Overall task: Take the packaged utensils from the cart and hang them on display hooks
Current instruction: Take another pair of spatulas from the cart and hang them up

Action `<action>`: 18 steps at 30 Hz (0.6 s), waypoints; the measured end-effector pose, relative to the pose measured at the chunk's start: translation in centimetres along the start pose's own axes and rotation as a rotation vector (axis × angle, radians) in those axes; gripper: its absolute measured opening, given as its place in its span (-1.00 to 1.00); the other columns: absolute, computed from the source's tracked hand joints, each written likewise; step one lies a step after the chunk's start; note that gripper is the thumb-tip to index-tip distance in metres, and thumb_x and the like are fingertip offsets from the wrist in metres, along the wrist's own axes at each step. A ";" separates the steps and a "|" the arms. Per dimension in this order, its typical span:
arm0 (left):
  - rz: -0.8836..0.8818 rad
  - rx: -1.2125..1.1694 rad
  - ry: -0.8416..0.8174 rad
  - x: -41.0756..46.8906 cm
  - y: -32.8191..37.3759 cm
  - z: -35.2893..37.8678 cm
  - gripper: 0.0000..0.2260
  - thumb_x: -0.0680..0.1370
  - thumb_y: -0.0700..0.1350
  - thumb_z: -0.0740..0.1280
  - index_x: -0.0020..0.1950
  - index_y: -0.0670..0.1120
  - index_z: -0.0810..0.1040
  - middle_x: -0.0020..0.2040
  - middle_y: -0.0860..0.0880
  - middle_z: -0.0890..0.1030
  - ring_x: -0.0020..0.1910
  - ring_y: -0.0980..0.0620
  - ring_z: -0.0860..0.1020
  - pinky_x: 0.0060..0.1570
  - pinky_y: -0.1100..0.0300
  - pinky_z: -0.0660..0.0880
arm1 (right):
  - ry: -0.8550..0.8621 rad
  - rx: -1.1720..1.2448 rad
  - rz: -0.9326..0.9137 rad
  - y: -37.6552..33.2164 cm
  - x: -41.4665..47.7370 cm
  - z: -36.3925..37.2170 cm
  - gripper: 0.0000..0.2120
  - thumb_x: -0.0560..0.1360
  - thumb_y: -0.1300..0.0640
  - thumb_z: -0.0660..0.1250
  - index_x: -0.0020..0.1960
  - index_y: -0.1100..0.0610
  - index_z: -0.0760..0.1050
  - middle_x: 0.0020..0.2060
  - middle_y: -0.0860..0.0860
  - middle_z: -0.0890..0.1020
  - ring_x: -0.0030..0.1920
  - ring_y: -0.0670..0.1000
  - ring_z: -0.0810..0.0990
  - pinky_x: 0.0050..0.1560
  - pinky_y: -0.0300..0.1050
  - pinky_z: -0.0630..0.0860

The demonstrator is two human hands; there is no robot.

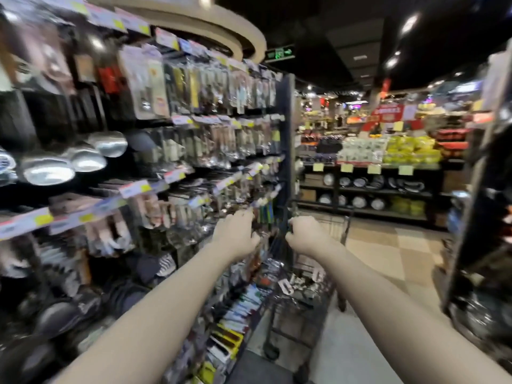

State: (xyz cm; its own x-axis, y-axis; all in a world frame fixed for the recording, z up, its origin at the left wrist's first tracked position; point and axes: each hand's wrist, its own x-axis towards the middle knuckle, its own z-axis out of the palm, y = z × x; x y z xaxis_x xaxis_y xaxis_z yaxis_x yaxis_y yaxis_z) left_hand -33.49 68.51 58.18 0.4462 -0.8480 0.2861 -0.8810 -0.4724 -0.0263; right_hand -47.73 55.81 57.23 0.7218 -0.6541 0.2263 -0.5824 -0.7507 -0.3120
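As blur smears rack (286,120), left hand (235,235), right hand (303,235) apart; grips unreadable.

The price tags (133,188) on the rails at my left are white and pink with bright yellow patches, and the ladles (47,170) shine silver. One packet (109,79) on the upper hooks is red. The boxes (227,338) in the lowest row are yellow and black. My cart (274,309) is dark wire. The floor (393,250) is a checkerboard of tan and cream tiles. Further off I see yellow-green stacked packs (410,151), pale yellow labels (374,169), a red banner (388,112), and a green sign (279,54) against the black ceiling (332,23).
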 end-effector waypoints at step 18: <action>0.145 -0.095 -0.258 26.1 4.0 24.3 -0.59 0.62 0.06 0.23 0.39 -0.13 0.42 0.24 -0.19 0.55 0.20 -0.25 0.56 0.09 -0.06 0.50 | -0.284 -0.302 0.207 17.8 21.0 15.9 -0.92 0.54 0.25 0.25 -0.08 0.16 0.52 -0.11 0.07 0.61 -0.08 0.13 0.61 -0.16 0.00 0.59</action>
State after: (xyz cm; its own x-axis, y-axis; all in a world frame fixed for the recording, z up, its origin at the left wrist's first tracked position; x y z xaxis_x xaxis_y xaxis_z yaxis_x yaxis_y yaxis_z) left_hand -21.52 38.60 42.24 0.3297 -0.9435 0.0334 -0.9436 -0.3282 0.0444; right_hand -36.99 30.20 41.76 0.6280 -0.7733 -0.0871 -0.7776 -0.6279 -0.0319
